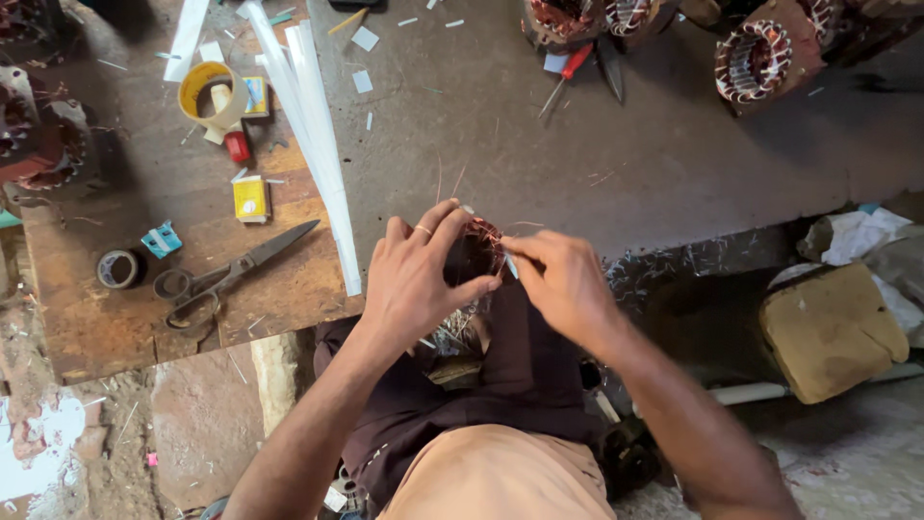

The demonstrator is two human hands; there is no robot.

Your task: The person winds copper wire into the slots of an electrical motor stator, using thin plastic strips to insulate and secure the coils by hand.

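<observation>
Motor-repair workshop: wound stators (754, 60), scissors (223, 277)

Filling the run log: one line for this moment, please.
left hand: grips copper-wound stator on lap | right hand: pinches white strip at windings | scissors: on board, untouched

We see both hands meet over a copper-wound stator (478, 252) on the lap — our left hand (416, 281) cups its side, our right hand (563, 286) pinches at its rim. Scissors (223, 277) lie on the wooden board (125, 332) nearby.
</observation>
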